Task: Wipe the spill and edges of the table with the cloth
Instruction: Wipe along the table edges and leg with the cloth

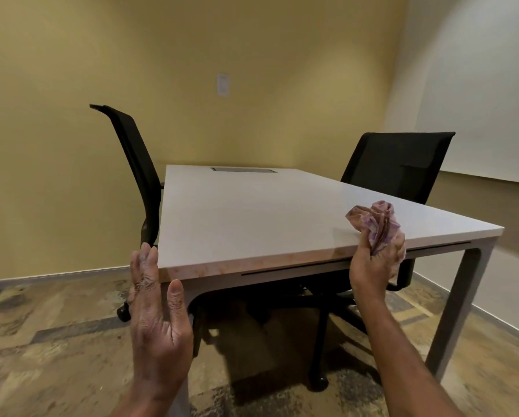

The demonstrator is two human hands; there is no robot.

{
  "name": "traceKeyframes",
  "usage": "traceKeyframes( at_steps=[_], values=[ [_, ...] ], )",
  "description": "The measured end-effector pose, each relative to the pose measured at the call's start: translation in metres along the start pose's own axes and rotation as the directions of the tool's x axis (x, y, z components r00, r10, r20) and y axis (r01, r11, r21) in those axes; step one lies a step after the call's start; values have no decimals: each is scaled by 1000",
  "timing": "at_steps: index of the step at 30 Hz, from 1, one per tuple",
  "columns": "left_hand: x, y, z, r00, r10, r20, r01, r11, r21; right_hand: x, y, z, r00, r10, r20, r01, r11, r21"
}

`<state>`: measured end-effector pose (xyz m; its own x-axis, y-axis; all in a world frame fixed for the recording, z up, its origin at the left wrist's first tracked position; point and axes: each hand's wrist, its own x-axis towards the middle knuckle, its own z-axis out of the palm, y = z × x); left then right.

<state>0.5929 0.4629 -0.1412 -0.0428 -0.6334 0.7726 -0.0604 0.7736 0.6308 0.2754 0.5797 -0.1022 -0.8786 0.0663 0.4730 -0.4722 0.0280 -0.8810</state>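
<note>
The person's left hand point(159, 320) and right hand point(372, 266) are bare, and so are the left forearm point(150, 398) and right forearm point(402, 356), as far as the bottom edge shows them. Only a short stretch of the left one is seen; the right one looks long and slim. Deep creases line the left palm point(162, 335), and fine wrinkles cross the joints of its 4 fingers point(144, 275) and thumb point(175, 299). The right hand's details are blurred.

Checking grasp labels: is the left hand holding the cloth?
No, the right hand grips the crumpled cloth at the near edge of the table; the left hand is open and empty.
</note>
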Motion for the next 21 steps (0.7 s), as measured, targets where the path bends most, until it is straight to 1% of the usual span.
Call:
traceKeyframes(
  at_steps=[2,7,10,14,18,21],
  values=[
    [0,-1,0,1000,14,5,-14,1000,11,-1,2,2,1000,13,22,-13,1000,-6],
    [0,-5,-2,1000,20,17,-21,1000,13,-17,0,2,998,27,56,-31,997,64],
    [0,-10,-5,1000,6,20,-6,1000,23,-30,2,8,998,-26,53,22,998,67],
    [-3,-17,-10,999,-27,42,26,999,29,-56,-4,15,996,-59,71,53,995,81],
    [-4,-18,-11,999,-14,52,13,1000,15,-85,-7,27,989,-133,65,125,986,110],
    [-4,-17,-14,997,-13,70,13,1000,6,-105,-13,38,992,-108,71,94,980,175]
  ],
)
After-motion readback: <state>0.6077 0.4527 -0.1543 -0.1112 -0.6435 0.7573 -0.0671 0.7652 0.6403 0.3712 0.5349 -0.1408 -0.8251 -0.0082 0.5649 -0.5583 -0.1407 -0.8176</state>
